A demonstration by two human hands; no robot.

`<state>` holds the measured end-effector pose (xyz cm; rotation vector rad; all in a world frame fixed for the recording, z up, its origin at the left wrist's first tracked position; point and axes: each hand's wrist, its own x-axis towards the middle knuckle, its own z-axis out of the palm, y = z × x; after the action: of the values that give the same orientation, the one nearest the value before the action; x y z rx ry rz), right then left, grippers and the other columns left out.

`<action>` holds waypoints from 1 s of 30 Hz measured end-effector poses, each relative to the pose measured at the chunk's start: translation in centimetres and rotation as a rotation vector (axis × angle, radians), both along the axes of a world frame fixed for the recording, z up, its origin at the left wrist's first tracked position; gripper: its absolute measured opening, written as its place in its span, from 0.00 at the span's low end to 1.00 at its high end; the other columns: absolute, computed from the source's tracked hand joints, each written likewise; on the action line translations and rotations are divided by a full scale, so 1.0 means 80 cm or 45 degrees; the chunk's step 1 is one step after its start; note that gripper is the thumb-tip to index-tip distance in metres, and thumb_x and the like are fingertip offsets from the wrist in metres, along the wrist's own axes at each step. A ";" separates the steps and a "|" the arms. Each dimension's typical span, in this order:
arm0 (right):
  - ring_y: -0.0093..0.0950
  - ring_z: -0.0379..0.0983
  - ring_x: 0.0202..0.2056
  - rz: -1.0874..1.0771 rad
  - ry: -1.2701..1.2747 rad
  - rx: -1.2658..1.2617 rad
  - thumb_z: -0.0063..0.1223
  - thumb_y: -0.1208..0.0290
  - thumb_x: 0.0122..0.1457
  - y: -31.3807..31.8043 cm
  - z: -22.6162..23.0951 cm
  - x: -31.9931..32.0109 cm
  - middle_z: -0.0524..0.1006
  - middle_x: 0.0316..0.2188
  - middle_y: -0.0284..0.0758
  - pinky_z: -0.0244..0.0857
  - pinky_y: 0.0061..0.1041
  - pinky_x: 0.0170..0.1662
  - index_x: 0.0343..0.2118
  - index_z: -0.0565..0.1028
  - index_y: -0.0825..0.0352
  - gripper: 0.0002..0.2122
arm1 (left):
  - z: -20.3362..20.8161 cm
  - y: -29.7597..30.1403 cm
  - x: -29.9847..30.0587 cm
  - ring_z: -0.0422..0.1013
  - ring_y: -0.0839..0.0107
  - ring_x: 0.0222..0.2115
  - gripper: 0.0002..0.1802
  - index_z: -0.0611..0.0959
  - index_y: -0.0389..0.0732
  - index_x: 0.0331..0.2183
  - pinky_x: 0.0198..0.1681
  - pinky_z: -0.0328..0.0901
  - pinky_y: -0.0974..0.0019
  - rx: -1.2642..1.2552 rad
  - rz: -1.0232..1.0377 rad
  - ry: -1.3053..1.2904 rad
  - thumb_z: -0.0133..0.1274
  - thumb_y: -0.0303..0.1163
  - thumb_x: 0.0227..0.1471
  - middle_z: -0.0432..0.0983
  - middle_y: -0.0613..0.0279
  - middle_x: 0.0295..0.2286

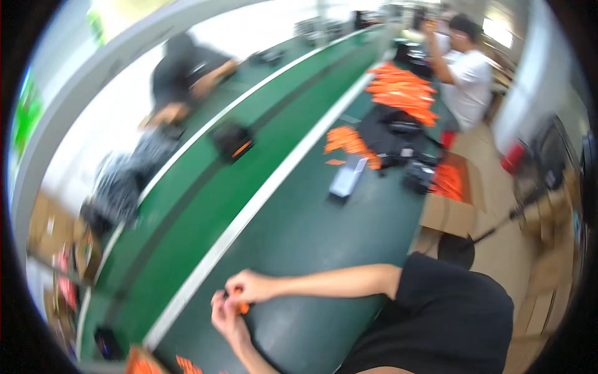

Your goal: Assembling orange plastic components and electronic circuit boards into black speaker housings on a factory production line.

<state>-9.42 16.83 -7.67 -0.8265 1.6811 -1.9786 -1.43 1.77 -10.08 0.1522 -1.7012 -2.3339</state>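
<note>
My right hand (245, 286) reaches across from the black sleeve, and my left hand (225, 313) comes up from the lower edge. They meet over the near end of the dark green worktable (299, 246). Between them is a small orange piece (242, 305) with something dark beside it; its kind is blurred and mostly covered by fingers. Both hands are closed around it, fingertips touching or nearly so. Orange pieces (187, 364) and an orange-filled box (142, 361) lie close by at the bottom edge.
A green conveyor belt (205, 193) runs alongside, carrying a black box-like item (232, 141). Farther along the table are a whitish box (347, 177), orange packets (402, 90) and black bags (398, 128). A carton (450, 215) and a fan (548, 156) stand right. Co-workers (180, 71) work beyond the belt and farther up (466, 81).
</note>
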 end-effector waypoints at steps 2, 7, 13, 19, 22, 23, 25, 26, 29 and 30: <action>0.16 0.67 0.20 -0.001 0.033 -0.126 0.62 0.67 0.54 -0.001 -0.003 -0.008 0.70 0.15 0.29 0.61 0.21 0.23 0.18 0.67 0.67 0.16 | -0.008 0.000 -0.012 0.72 0.68 0.40 0.25 0.71 0.30 0.49 0.43 0.68 0.67 -0.086 -0.048 0.171 0.54 0.40 0.58 0.73 0.55 0.41; 0.19 0.63 0.18 -0.137 0.252 -0.054 0.63 0.66 0.53 0.010 0.000 -0.011 0.68 0.13 0.31 0.56 0.27 0.21 0.15 0.67 0.67 0.18 | 0.012 0.021 -0.015 0.69 0.67 0.21 0.15 0.76 0.48 0.48 0.28 0.63 0.76 -0.112 -0.089 0.128 0.53 0.35 0.59 0.74 0.58 0.28; 0.17 0.69 0.24 -0.108 0.284 0.006 0.60 0.68 0.56 0.003 -0.007 -0.007 0.76 0.21 0.30 0.65 0.24 0.28 0.23 0.74 0.67 0.10 | 0.001 0.001 -0.009 0.69 0.71 0.45 0.19 0.77 0.35 0.40 0.51 0.64 0.65 0.182 -0.140 0.050 0.61 0.37 0.51 0.66 0.63 0.49; 0.13 0.64 0.23 -0.114 -0.033 -0.104 0.61 0.66 0.57 0.013 0.006 -0.011 0.72 0.18 0.28 0.60 0.19 0.26 0.21 0.71 0.68 0.14 | 0.028 0.020 -0.007 0.67 0.77 0.35 0.09 0.78 0.39 0.38 0.45 0.62 0.68 0.406 -0.077 0.156 0.57 0.32 0.56 0.70 0.69 0.40; 0.13 0.64 0.24 -0.054 -0.071 -0.049 0.61 0.66 0.57 -0.009 0.000 0.001 0.72 0.18 0.27 0.59 0.20 0.26 0.22 0.71 0.68 0.14 | 0.024 -0.003 0.006 0.65 0.78 0.31 0.11 0.78 0.38 0.37 0.38 0.61 0.72 0.277 0.075 0.044 0.55 0.36 0.58 0.69 0.69 0.34; 0.13 0.65 0.25 -0.133 0.055 0.046 0.60 0.66 0.58 -0.014 -0.010 0.001 0.74 0.20 0.28 0.60 0.19 0.27 0.23 0.73 0.69 0.12 | 0.031 -0.016 0.004 0.64 0.78 0.29 0.12 0.78 0.37 0.36 0.35 0.61 0.72 0.179 0.054 -0.006 0.54 0.38 0.59 0.68 0.69 0.32; 0.20 0.76 0.28 -0.174 -0.096 0.086 0.53 0.70 0.62 -0.001 0.007 0.003 0.78 0.24 0.33 0.69 0.21 0.27 0.29 0.75 0.68 0.07 | 0.044 -0.068 -0.021 0.63 0.78 0.25 0.14 0.78 0.37 0.37 0.30 0.61 0.72 -0.490 0.071 -0.189 0.50 0.39 0.61 0.67 0.70 0.24; 0.24 0.78 0.28 -0.205 -0.119 -0.043 0.49 0.71 0.64 0.012 0.007 -0.002 0.78 0.25 0.35 0.71 0.22 0.25 0.33 0.74 0.68 0.06 | 0.075 -0.074 -0.038 0.63 0.79 0.25 0.14 0.78 0.36 0.35 0.30 0.61 0.72 -0.553 0.075 -0.176 0.50 0.39 0.60 0.66 0.71 0.23; 0.21 0.71 0.18 -0.207 -0.165 -0.053 0.48 0.68 0.65 0.006 0.002 -0.007 0.77 0.25 0.36 0.66 0.18 0.21 0.32 0.70 0.68 0.09 | 0.140 -0.150 -0.019 0.64 0.78 0.27 0.13 0.74 0.38 0.33 0.31 0.61 0.71 -0.932 0.022 -0.180 0.46 0.39 0.62 0.68 0.69 0.23; 0.20 0.71 0.19 -0.192 -0.177 -0.048 0.48 0.68 0.65 0.008 0.002 -0.011 0.76 0.24 0.35 0.65 0.18 0.22 0.31 0.69 0.68 0.09 | 0.158 -0.171 -0.010 0.66 0.70 0.26 0.16 0.73 0.37 0.33 0.32 0.63 0.66 -1.083 0.003 -0.268 0.44 0.42 0.63 0.68 0.62 0.23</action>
<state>-10.32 17.43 -7.54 -0.5744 1.6735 -2.1213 -2.22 -11.90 2.57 0.2347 -2.6120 -1.4368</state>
